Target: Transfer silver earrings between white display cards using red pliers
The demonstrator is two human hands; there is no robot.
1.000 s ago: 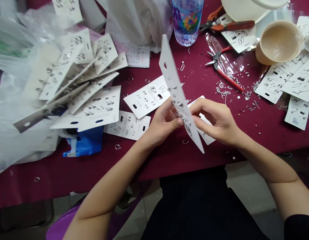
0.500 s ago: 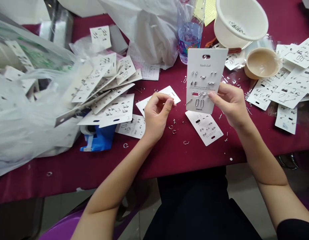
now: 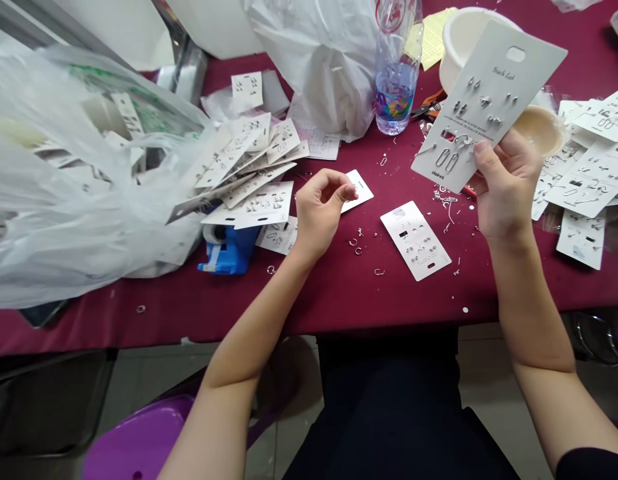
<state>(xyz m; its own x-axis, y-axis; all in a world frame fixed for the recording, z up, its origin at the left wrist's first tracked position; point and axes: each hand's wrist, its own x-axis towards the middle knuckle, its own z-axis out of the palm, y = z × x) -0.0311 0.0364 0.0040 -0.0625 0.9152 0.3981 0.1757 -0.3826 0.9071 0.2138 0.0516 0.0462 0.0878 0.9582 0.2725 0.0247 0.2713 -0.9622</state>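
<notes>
My right hand (image 3: 511, 180) pinches the lower edge of a white earring card (image 3: 481, 110), raised and tilted to the right above the table. Rows of small earrings and two long oval hoops are fixed to it. My left hand (image 3: 321, 207) is closed, thumb against fingertips, over a white card (image 3: 359, 189) on the cloth; whatever is in that pinch is too small to name. Between the hands a second earring card (image 3: 415, 241) lies flat. Loose small hoops (image 3: 356, 247) are scattered beside my left hand.
A pile of earring cards (image 3: 261, 200) leans by a plastic bag (image 3: 153, 220) and a blue tape dispenser (image 3: 231, 250). A water bottle (image 3: 396, 93) and a white bowl (image 3: 451, 50) stand at the back. More cards (image 3: 586, 177) lie right, near a beige bowl (image 3: 543, 130).
My right hand has lifted the earring card up and to the right, tilting it. My left hand keeps its pinch. The camera view has shifted somewhat.
</notes>
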